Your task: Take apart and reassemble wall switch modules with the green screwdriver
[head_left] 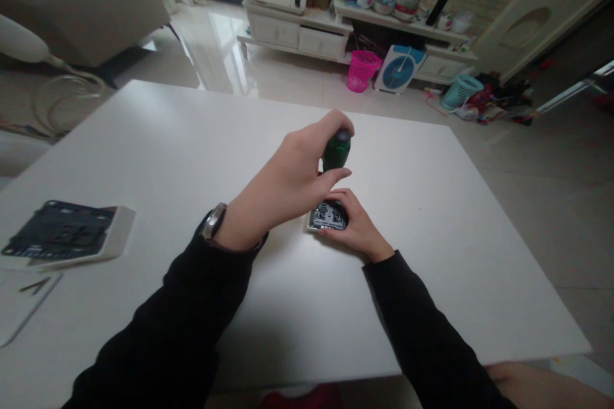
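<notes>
My left hand [302, 169], with a watch on its wrist, is closed around the dark green handle of a screwdriver [336, 151]. The handle stands nearly upright, and its shaft and tip are hidden behind my fingers. Just below, my right hand [352, 223] grips a small device with a pale casing and a dark, detailed inner face [329, 215]. That device rests on the white table [407, 179], its face turned upward. The screwdriver is above the device; whether its tip touches cannot be made out.
At the table's left lies a black panel [62, 230] on a white box [119, 230]. Nearer me is a white tray [19, 313] holding small brown pieces [34, 285]. Past the far edge stand a pink basket [362, 70], a blue fan [399, 69] and a low cabinet [297, 35].
</notes>
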`<state>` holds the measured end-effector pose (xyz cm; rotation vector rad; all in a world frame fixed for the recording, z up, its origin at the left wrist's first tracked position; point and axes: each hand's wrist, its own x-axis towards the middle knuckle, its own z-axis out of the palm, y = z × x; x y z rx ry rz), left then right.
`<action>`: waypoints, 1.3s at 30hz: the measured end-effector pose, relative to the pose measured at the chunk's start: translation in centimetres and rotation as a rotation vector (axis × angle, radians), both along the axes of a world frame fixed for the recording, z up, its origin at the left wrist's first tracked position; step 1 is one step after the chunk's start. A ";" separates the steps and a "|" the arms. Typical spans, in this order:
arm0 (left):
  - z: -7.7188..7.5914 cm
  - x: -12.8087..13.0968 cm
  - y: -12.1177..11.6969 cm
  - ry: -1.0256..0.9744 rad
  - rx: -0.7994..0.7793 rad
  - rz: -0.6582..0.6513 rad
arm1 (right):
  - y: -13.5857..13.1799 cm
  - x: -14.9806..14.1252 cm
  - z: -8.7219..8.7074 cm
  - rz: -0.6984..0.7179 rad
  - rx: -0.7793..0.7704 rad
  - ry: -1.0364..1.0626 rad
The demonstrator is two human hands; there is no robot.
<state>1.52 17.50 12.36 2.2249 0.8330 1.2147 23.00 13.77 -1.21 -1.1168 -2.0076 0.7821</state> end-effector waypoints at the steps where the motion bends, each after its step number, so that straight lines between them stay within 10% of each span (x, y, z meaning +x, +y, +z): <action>1: 0.0 0.0 0.0 0.002 -0.002 -0.001 | 0.0 0.0 0.0 0.000 -0.002 0.003; 39: -0.3 0.0 0.2 0.024 -0.019 0.006 | 0.0 -0.1 0.0 -0.006 -0.009 -0.013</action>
